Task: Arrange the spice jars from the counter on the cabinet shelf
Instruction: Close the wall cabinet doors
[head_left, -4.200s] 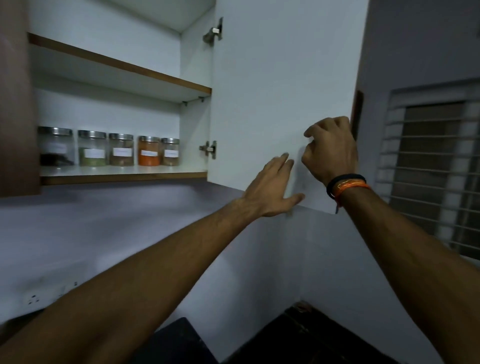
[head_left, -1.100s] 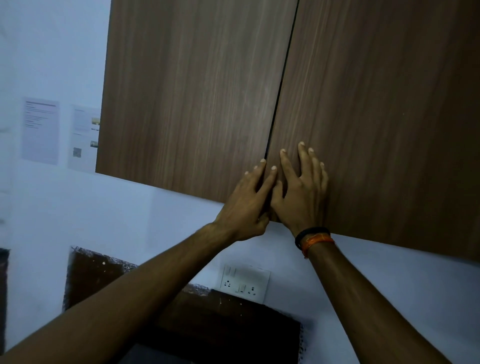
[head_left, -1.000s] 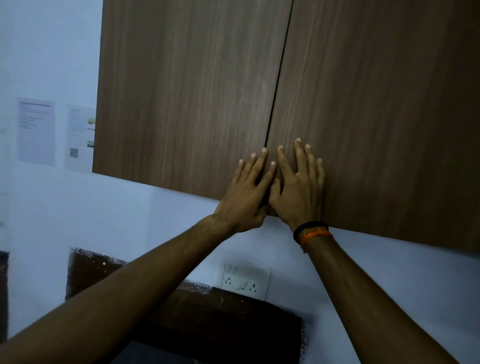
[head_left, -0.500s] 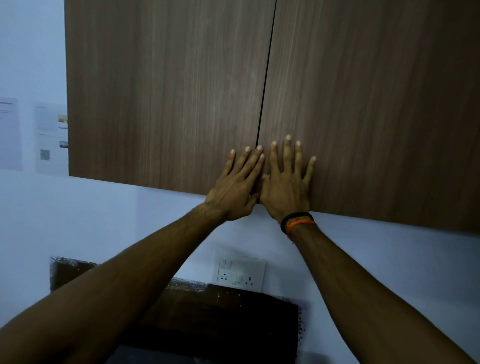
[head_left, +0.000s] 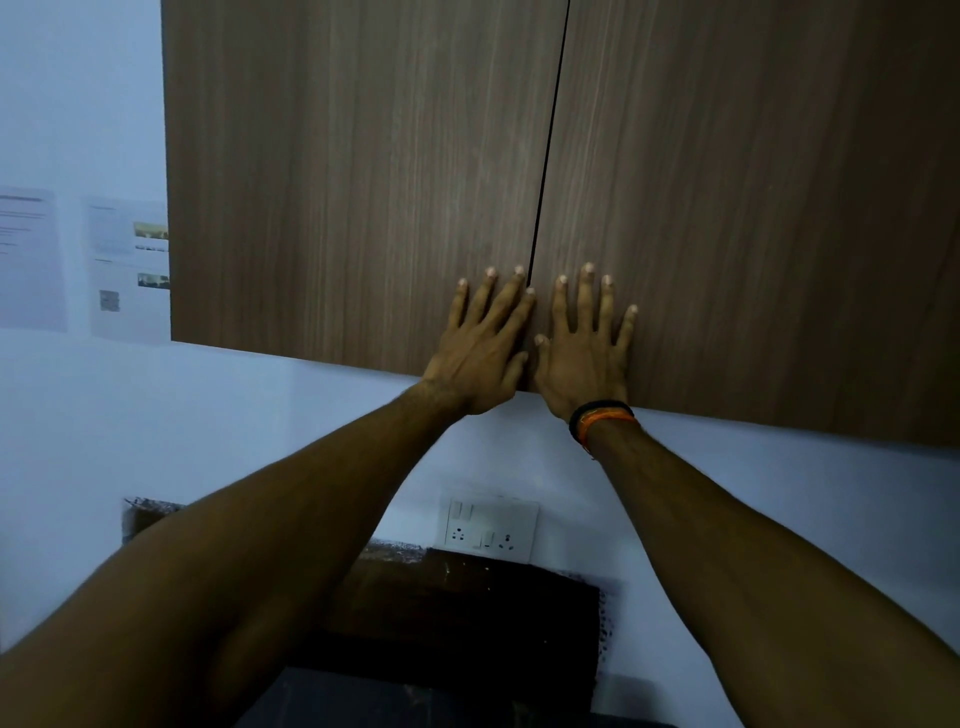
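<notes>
Both grips flat, fingers straight, holding nothing: left hand (head_left: 480, 356), right hand (head_left: 584, 358) press closed cabinet doors (head_left: 727, 208); wall papers' (head_left: 130, 270) text unreadable.

The two brown cabinet doors (head_left: 363, 182) filling the upper part of the frame look like wood-grain laminate, with fine vertical streaks and a smooth, matt face. The pale wall (head_left: 208, 415) below them is smooth with a faint sheen. At the left edge, the white paper sheets (head_left: 31, 260) on the wall look flat and slightly glossy. The white plastic switch and socket plate (head_left: 488, 529) at lower centre is smooth. Under it, the dark brown panel (head_left: 467, 613) has rough, speckled edges. The black and orange wristbands (head_left: 602, 418) look like cord or thread.
</notes>
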